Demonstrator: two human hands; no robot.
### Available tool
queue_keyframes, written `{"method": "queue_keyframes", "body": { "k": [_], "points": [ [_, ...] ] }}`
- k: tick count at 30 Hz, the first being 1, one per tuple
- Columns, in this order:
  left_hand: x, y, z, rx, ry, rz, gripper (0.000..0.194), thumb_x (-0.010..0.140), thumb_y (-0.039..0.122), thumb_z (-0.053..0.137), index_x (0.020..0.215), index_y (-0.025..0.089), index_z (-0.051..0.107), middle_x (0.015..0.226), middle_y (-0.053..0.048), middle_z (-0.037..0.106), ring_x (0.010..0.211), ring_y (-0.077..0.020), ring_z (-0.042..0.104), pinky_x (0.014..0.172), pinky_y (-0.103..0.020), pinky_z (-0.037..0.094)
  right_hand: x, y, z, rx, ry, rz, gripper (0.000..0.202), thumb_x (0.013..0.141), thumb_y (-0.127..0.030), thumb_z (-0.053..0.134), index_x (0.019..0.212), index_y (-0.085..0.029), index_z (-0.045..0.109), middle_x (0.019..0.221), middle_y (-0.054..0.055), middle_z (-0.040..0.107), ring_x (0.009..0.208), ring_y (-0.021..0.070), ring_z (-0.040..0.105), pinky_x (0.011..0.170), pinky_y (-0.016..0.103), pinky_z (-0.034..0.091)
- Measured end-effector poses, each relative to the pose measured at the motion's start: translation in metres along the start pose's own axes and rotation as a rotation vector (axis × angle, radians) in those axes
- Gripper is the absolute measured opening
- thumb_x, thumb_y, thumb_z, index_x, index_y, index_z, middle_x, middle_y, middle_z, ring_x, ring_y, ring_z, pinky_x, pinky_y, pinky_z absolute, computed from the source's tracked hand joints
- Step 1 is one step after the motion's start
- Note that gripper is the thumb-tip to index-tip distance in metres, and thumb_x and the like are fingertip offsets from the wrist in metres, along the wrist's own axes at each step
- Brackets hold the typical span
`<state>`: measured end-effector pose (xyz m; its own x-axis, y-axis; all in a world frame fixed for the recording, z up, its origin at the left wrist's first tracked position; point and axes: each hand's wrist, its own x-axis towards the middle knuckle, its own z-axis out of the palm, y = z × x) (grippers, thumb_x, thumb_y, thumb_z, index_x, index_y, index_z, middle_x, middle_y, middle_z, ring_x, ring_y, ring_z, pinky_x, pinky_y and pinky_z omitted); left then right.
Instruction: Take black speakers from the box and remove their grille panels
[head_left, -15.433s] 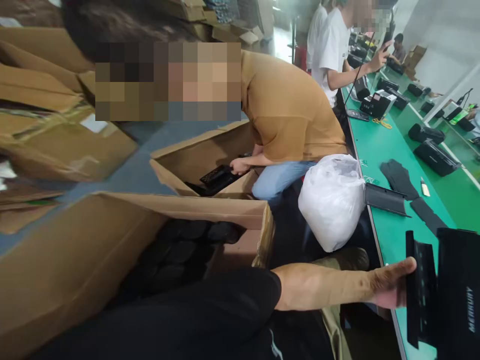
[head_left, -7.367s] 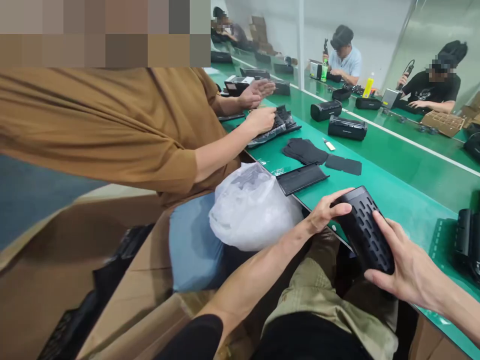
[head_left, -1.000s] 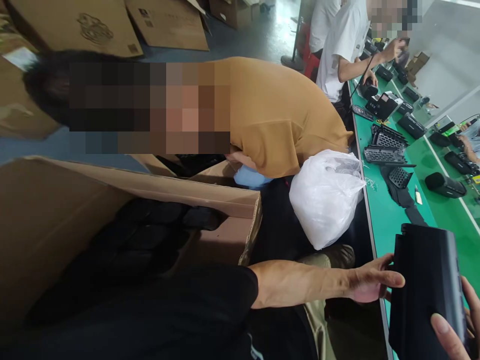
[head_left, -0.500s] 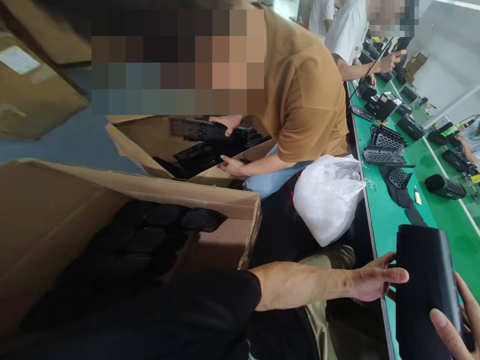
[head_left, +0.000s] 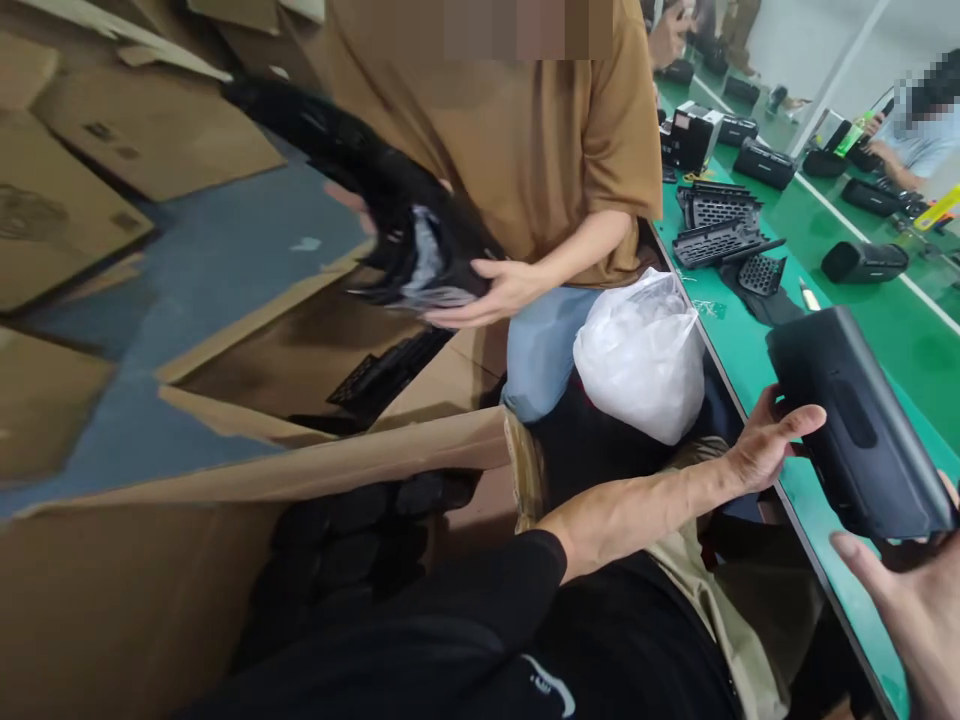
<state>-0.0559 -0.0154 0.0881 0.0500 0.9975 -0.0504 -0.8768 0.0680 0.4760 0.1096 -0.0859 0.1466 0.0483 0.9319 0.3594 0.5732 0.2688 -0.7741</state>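
A black speaker housing (head_left: pixel 855 425) is tilted above the bench at the right, a long recess showing on its face. My left hand (head_left: pixel 769 445) is closed round its near side, thumb lying across the front. At its lower right end, my right hand (head_left: pixel 907 590) supports the housing with fingers partly hidden behind it and the thumb off to the side. Beyond them on the bench lie perforated black grille panels (head_left: pixel 716 225), a smaller grille piece (head_left: pixel 761 274) on dark cloth, and a small knife (head_left: pixel 810 297).
A person in a brown shirt (head_left: pixel 495 150) holds a stack of black parts (head_left: pixel 405 200) over an open carton (head_left: pixel 247 330). Nearer me, a carton (head_left: pixel 150 590) contains several black blocks. A white plastic bag (head_left: pixel 641 360) sits beside the green bench (head_left: pixel 814 520). More speakers (head_left: pixel 866 262) stand farther off.
The housing has turned from upright to a slant, exposing its recessed face. My view has swung. The co-worker has risen from the carton, lifting black parts out.
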Motion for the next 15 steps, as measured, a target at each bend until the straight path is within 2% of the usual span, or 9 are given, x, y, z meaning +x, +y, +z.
{"method": "queue_keyframes", "body": {
  "k": [2, 3, 6, 9, 10, 12, 13, 15],
  "points": [
    [-0.001, -0.008, 0.001, 0.027, 0.005, 0.013, 0.097, 0.053, 0.062, 0.106, 0.130, 0.026, 0.060, 0.121, -0.004, 0.069, 0.103, -0.0210, 0.070, 0.081, -0.032, 0.055, -0.011, 0.008, 0.016, -0.038, 0.159, -0.054, 0.128, 0.076, -0.069, 0.095, 0.172, -0.013, 0.033, 0.169, 0.026, 0.034, 0.154, 0.0486, 0.041, 0.128, 0.072, 0.031],
    [-0.001, -0.011, 0.000, 0.043, -0.002, 0.009, 0.096, 0.053, 0.060, 0.106, 0.130, 0.026, 0.061, 0.121, -0.003, 0.070, 0.103, -0.0212, 0.071, 0.082, -0.032, 0.056, -0.012, 0.010, 0.020, -0.050, 0.207, -0.054, 0.122, 0.078, -0.069, 0.095, 0.168, -0.010, 0.038, 0.164, 0.027, 0.038, 0.150, 0.0480, 0.044, 0.127, 0.070, 0.033],
    [0.004, -0.003, -0.007, 0.135, -0.097, -0.056, 0.096, 0.058, 0.059, 0.105, 0.136, 0.026, 0.060, 0.127, -0.007, 0.072, 0.107, -0.0256, 0.074, 0.089, -0.039, 0.060, -0.009, 0.011, 0.010, -0.002, 0.200, 0.053, 0.119, 0.076, -0.067, 0.096, 0.167, -0.012, 0.042, 0.160, 0.025, 0.042, 0.144, 0.0486, 0.049, 0.122, 0.067, 0.039],
    [0.020, 0.035, -0.013, 0.344, -0.212, -0.024, 0.106, 0.060, 0.060, 0.103, 0.151, 0.030, 0.058, 0.152, -0.013, 0.065, 0.132, -0.0350, 0.068, 0.109, -0.051, 0.058, -0.011, 0.007, -0.020, 0.035, 0.147, 0.216, 0.121, 0.074, -0.070, 0.095, 0.170, -0.019, 0.042, 0.156, 0.020, 0.048, 0.138, 0.0484, 0.052, 0.120, 0.067, 0.039],
    [0.026, 0.051, -0.013, 0.439, -0.267, 0.018, 0.113, 0.058, 0.057, 0.105, 0.157, 0.031, 0.056, 0.161, -0.013, 0.060, 0.144, -0.0374, 0.062, 0.118, -0.053, 0.053, -0.013, 0.006, -0.030, 0.034, 0.132, 0.251, 0.119, 0.073, -0.072, 0.094, 0.169, -0.021, 0.044, 0.154, 0.018, 0.050, 0.136, 0.0483, 0.052, 0.120, 0.068, 0.037],
    [0.038, 0.082, -0.007, 0.636, -0.453, 0.072, 0.124, 0.054, 0.045, 0.108, 0.165, 0.033, 0.052, 0.173, -0.010, 0.050, 0.158, -0.0396, 0.048, 0.131, -0.053, 0.041, -0.018, 0.005, -0.047, 0.029, 0.102, 0.277, 0.114, 0.071, -0.076, 0.091, 0.164, -0.027, 0.049, 0.154, 0.014, 0.052, 0.135, 0.0480, 0.051, 0.121, 0.067, 0.035],
    [0.041, 0.094, -0.002, 0.723, -0.562, 0.070, 0.127, 0.053, 0.039, 0.108, 0.167, 0.034, 0.051, 0.175, -0.009, 0.048, 0.160, -0.0399, 0.046, 0.132, -0.052, 0.039, -0.020, 0.005, -0.052, 0.038, 0.085, 0.280, 0.112, 0.070, -0.076, 0.091, 0.163, -0.030, 0.051, 0.155, 0.012, 0.052, 0.135, 0.0479, 0.051, 0.122, 0.067, 0.034],
    [0.042, 0.109, 0.009, 0.831, -0.715, 0.033, 0.124, 0.055, 0.034, 0.107, 0.167, 0.035, 0.052, 0.172, -0.008, 0.051, 0.154, -0.0391, 0.053, 0.128, -0.050, 0.046, -0.023, 0.007, -0.059, 0.061, 0.054, 0.299, 0.112, 0.067, -0.078, 0.090, 0.161, -0.033, 0.050, 0.155, 0.009, 0.052, 0.136, 0.0481, 0.050, 0.124, 0.067, 0.033]
  ]
}}
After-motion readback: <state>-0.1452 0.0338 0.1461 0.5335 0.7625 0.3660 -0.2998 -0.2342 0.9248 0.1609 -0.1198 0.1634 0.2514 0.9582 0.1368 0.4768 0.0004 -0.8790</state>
